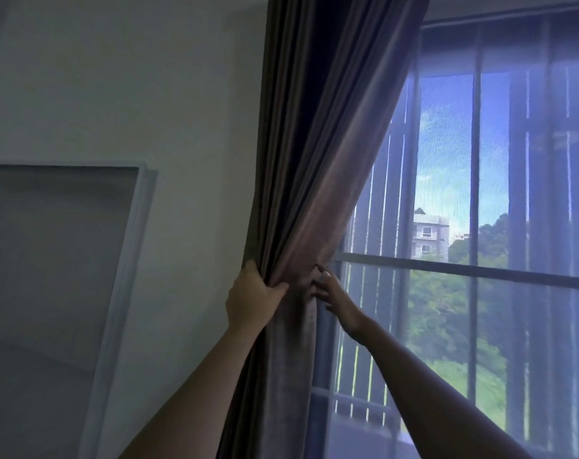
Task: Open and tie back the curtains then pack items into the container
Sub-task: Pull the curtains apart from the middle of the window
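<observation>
Cloth of the mauve-brown pleated curtain (301, 193) looks soft and heavy, best held at its gathered waist, where the left hand (251, 298) clutches it and the right hand (331, 293) touches, its grasp unclear.

The thick brown-purple cloth curtain (314, 193) looks soft and a bit fuzzy, like velvet, with a faint shine along its folds. It squashes into soft wrinkles where my left hand (251, 299) grips it. Over the window hangs a thin white see-through net curtain (530, 309), fine and matt. The dark window bar (463, 267) looks smooth and hard, maybe metal. The white painted wall (148, 94) is flat and matt. The tall mirror's white frame (128, 260) looks smooth, its glass a little shiny.
</observation>
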Demonstrator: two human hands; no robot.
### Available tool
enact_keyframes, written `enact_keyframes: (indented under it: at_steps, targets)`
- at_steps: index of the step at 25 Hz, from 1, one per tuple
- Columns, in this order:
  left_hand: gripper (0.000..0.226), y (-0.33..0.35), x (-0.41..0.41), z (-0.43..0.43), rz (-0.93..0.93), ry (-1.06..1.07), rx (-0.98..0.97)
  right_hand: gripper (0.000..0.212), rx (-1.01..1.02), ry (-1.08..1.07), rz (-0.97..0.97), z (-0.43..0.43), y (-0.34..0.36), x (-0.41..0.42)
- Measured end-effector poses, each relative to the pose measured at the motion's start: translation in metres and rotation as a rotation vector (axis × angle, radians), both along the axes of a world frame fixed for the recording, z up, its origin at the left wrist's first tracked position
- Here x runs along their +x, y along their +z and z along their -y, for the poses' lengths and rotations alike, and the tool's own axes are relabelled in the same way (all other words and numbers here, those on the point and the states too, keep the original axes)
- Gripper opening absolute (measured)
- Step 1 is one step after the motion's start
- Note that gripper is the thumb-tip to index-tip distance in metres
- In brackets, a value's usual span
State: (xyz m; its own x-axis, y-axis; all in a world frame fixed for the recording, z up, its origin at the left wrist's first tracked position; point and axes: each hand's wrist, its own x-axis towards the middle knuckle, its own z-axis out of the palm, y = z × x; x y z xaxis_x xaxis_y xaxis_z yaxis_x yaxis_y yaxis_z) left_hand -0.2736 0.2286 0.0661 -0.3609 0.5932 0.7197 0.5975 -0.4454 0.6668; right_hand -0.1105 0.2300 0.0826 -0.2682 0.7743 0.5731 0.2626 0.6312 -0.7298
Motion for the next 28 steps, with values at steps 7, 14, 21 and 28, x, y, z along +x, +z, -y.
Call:
enact_keyframes:
  at_steps: [7, 14, 21, 28]
  targets:
    - [0.046, -0.005, 0.010, 0.002, 0.131, 0.001, 0.126, 0.069, 0.325, -0.196, -0.058, 0.003, 0.104, 0.008]
    - [0.046, -0.001, 0.000, 0.006, 0.162, -0.416, 0.107, 0.107, 0.244, -0.280, -0.109, 0.005, 0.168, -0.012]
    - [0.094, 0.019, -0.009, 0.007, 0.115, -0.765, 0.036, 0.112, 0.252, -0.154, -0.170, 0.006, 0.177, -0.018]
    - [0.088, 0.072, 0.016, 0.013, 0.087, -0.630, 0.013, 0.101, 0.320, -0.192, -0.069, 0.001, 0.192, 0.004]
